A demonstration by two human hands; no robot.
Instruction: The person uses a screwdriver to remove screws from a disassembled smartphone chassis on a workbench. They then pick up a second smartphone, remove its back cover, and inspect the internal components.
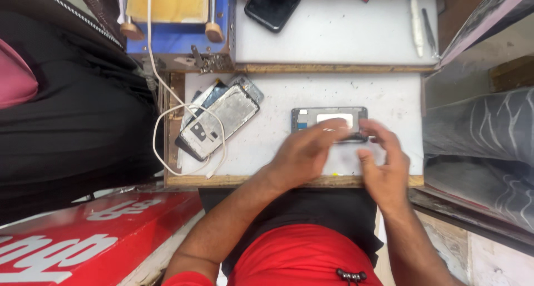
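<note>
Grip: my left hand (303,152) presses flat on the opened phone frame (329,122); my right hand (384,163) pinches its right end.
Place: frame lies under both my palms.
Risk: too much pressure could crack it.
Nearby: 2 stripped phones (219,119) left of my grip.

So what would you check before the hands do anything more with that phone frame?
1. Frame flat on the board: ok.
2. Both hands on it: ok; left hand covers its lower edge, right hand its right end.
3. Frame clear of the stacked phones: ok, apart.
4. White cable clear of the hands: ok, it loops round the stack.
5. Tools within reach: cannot tell; they lie on the far board.
6. Loose parts in the frame: cannot tell, hidden by fingers.
</note>
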